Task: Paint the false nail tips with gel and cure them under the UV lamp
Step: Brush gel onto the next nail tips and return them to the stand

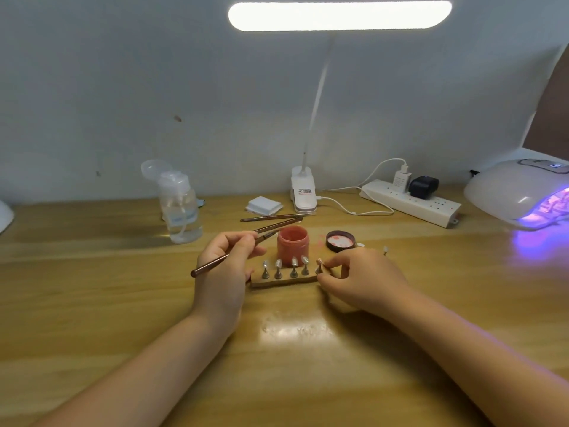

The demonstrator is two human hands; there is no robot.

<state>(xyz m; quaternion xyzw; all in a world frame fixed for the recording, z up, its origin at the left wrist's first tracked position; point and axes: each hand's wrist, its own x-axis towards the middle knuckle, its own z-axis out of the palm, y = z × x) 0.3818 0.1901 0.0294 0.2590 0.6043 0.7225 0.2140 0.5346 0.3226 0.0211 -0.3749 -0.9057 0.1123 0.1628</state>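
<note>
**Brush in the left hand, right hand at the end nail stand**

The left hand [226, 258] has its fingers curled round a brown brush [229, 255], whose tip points toward the open pink gel jar [292, 244] just behind the holder strip [281, 281]. Four nail stands [284, 269] sit upright along the strip, each topped with a pale tip. At the strip's right end, the right hand [361, 280] pinches the fifth stand [320, 268] between thumb and fingertips (its tip looks pinkish). The jar's lid [340, 241] lies inside-up to the jar's right. Far right on the wooden desk [123, 288], the UV lamp [520, 192] glows purple, well apart from both hands. Two spare brushes [274, 219] lie behind the jar.
</note>
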